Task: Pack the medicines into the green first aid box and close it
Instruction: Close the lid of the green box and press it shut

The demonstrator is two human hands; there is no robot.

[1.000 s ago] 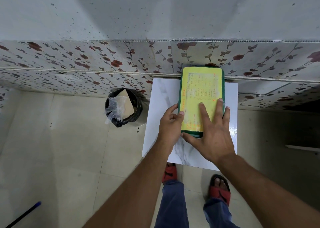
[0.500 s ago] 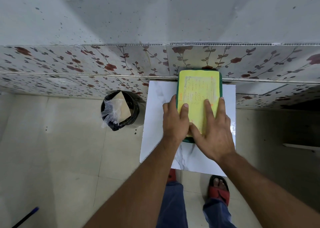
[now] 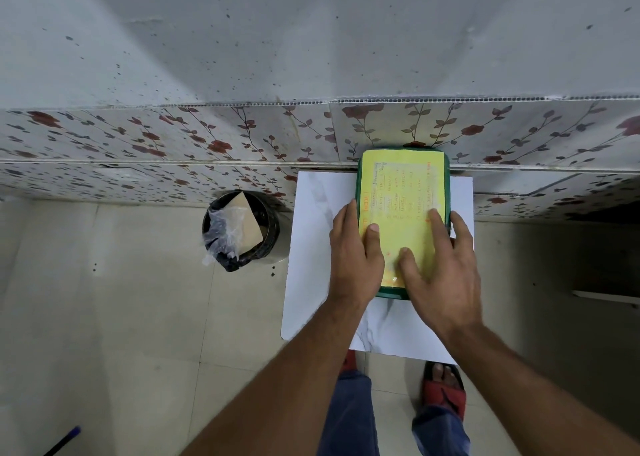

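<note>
The green first aid box [image 3: 403, 192] lies closed on a small white marble-look table [image 3: 311, 248], its lid covered by a yellow printed label. Its far end touches the flowered wall. My left hand [image 3: 355, 255] rests on the box's near left edge, thumb on the label and fingers down the side. My right hand [image 3: 440, 268] lies flat on the near right part of the lid, fingers spread, with the outer fingers over the right edge. No medicines are in sight.
A black bin [image 3: 242, 230] with a plastic liner and a piece of cardboard stands on the tiled floor left of the table. My feet in red sandals [image 3: 445, 390] are under the table's near edge. A blue pen [image 3: 64, 440] lies at the bottom left.
My left hand has come from the box's near left corner up onto its left edge. My right hand has shifted slightly right on the lid. The box has stayed in place.
</note>
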